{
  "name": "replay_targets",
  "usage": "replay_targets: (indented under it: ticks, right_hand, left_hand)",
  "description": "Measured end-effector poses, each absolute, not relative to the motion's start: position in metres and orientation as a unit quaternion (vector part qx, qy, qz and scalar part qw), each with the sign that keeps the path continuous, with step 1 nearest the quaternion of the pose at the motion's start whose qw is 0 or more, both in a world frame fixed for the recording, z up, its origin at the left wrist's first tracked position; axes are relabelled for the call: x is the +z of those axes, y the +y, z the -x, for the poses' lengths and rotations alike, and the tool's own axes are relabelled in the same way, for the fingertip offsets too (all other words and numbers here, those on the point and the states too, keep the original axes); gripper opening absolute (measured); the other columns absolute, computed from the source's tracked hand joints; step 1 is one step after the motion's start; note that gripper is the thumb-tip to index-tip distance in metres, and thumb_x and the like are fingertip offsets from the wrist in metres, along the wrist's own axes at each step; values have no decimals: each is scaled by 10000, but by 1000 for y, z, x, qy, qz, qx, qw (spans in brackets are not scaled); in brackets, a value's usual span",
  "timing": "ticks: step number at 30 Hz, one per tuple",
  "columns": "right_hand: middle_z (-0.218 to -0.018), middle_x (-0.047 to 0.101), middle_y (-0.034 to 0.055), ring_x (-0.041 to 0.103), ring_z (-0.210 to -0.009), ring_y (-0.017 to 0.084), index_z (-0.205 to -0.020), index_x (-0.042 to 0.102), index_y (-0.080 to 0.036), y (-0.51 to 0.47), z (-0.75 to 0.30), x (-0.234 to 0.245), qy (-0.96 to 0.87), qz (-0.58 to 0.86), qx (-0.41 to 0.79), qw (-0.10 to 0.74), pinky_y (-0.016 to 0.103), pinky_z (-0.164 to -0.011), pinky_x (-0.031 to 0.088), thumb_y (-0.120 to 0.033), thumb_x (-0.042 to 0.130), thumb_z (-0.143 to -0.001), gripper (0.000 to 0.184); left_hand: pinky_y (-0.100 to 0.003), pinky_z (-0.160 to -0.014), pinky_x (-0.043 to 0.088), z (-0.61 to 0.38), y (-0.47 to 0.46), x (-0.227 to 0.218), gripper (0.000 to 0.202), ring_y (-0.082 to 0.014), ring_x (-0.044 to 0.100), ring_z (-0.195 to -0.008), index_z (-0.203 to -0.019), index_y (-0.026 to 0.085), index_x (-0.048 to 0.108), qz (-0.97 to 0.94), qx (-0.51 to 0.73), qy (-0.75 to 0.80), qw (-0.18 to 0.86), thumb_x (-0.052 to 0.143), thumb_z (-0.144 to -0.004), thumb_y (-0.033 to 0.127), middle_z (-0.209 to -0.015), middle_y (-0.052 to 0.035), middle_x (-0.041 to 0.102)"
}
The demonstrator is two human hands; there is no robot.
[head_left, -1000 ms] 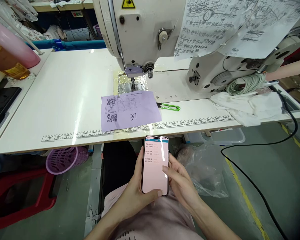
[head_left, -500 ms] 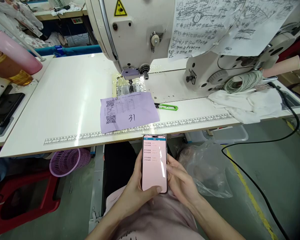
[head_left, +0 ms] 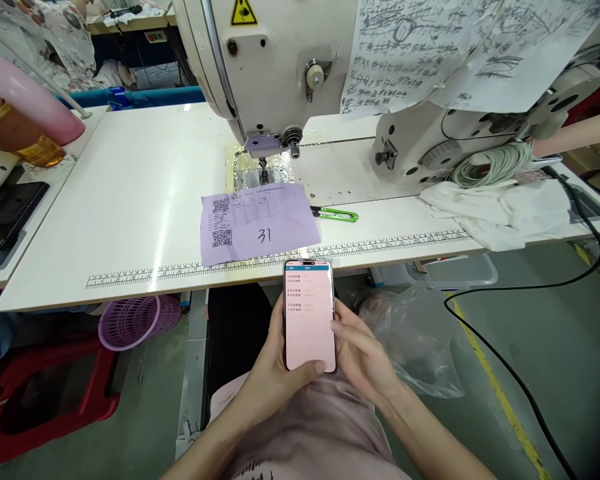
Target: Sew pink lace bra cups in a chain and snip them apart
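A smartphone [head_left: 309, 327] with a lit pale pink screen and a blue bar at its top is held upright over my lap, just in front of the table edge. My left hand [head_left: 277, 363] wraps its left side, the thumb lying across the lower screen. On the other side my right hand [head_left: 363, 350] grips the phone's right edge, its thumb against the frame. Beyond the phone, a purple paper slip [head_left: 260, 223] marked 31 lies on the sewing table [head_left: 125, 193]. Green thread snips [head_left: 337, 214] rest beside it, their tip close to the paper.
The sewing machine [head_left: 280, 73] stands over the table, with handwritten sheets [head_left: 405, 60] hanging on it. White cloth [head_left: 505, 210] and a coil of cord [head_left: 490, 163] lie right. A purple basket [head_left: 127, 323], red stool [head_left: 95, 393], plastic bag [head_left: 410, 347] and black cable [head_left: 520, 387] are below.
The phone and both hands have risen slightly toward the table edge. My left thumb has shifted a little on the lower screen. The displayed page looks the same.
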State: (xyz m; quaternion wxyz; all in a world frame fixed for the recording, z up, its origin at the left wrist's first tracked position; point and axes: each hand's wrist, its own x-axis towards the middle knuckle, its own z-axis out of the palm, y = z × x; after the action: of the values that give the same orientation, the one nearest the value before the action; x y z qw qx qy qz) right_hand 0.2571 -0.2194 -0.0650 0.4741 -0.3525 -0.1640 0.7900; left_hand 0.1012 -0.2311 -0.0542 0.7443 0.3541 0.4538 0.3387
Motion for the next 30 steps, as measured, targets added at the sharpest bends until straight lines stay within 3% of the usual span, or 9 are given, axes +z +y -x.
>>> replay_targets:
  ticks: [6, 9, 11, 13, 18, 20, 23, 25, 30]
  right_hand:
    - [-1146, 692, 65, 583, -1142, 263, -1171, 659, -227, -218, -257, -73, -175, 368, 788, 462, 402, -987, 442, -316, 665, -826, 357]
    - [-1160, 691, 64, 583, -1142, 262, -1187, 657, -238, -219, -256, -72, -193, 379, 779, 461, 403, -994, 437, -337, 669, -826, 375]
    - [-1172, 688, 62, 582, -1144, 260, -1201, 650, -247, -218, -255, -70, -197, 389, 773, 461, 400, -996, 437, -347, 672, -824, 391]
    - [-1176, 688, 64, 584, -1142, 260, -1211, 644, -249, -217, -254, -68, -197, 398, 769, 459, 398, -989, 444, -354, 672, -825, 401]
    - [-1159, 697, 69, 601, -1122, 269, -1203, 652, -250, -216, -255, -66, -192, 402, 774, 450, 405, -955, 472, -364, 676, -817, 403]
    - [-1161, 697, 64, 608, -1113, 268, -1191, 660, -255, -216, -255, -67, -190, 404, 774, 449, 404, -945, 479, -362, 679, -813, 393]
    - [-1146, 705, 63, 618, -1094, 271, -1165, 677, -251, -216, -254, -67, -182, 409, 770, 454, 412, -939, 485, -367, 694, -793, 391]
    - [-1130, 711, 64, 620, -1093, 272, -1159, 682, -247, -216, -252, -67, -176, 409, 770, 457, 416, -949, 481, -364, 697, -789, 389]
    - [-1159, 702, 57, 602, -1130, 270, -1152, 686, -255, -218, -249, -68, -173, 399, 777, 455, 409, -974, 462, -341, 688, -798, 365]
  left_hand:
    - [-207, -550, 500, -103, -229, -56, 1037, -215, 566, -972, -1518, 382, 39, -347, 341, 457, 745, 756, -772, 313, -1372, -98, 478]
    - [-306, -847, 526, -104, -230, -58, 1011, -268, 491, -1222, -1520, 342, 102, -343, 374, 441, 740, 769, -763, 292, -1428, -94, 440]
    - [-374, -1050, 417, -106, -231, -58, 987, -279, 399, -1337, -1513, 318, 148, -334, 390, 420, 748, 779, -755, 279, -1466, -90, 405]
    - [-400, -1110, 353, -107, -234, -59, 968, -280, 360, -1372, -1507, 315, 165, -329, 394, 406, 756, 777, -758, 279, -1497, -89, 367]
    - [-369, -975, 447, -92, -237, -65, 993, -273, 418, -1316, -1508, 348, 98, -348, 350, 441, 750, 764, -773, 295, -1520, -108, 310]
    - [-336, -887, 464, -77, -235, -65, 873, -265, 478, -1230, -1480, 310, 222, -370, 336, 483, 719, 749, -785, 315, -1439, -123, 399]
    - [-290, -806, 443, -50, -231, -57, 487, -216, 539, -1027, -1246, 231, 534, -381, 359, 533, 664, 718, -809, 346, -1091, -78, 573]
    - [-256, -697, 413, -36, -231, -46, 301, -156, 522, -793, -1061, 210, 628, -391, 361, 537, 655, 703, -821, 375, -834, -27, 552]
    - [-252, -527, 311, -43, -237, -8, 302, -114, 430, -548, -703, 201, 612, -528, 394, 405, 634, 687, -827, 466, -574, 3, 499]
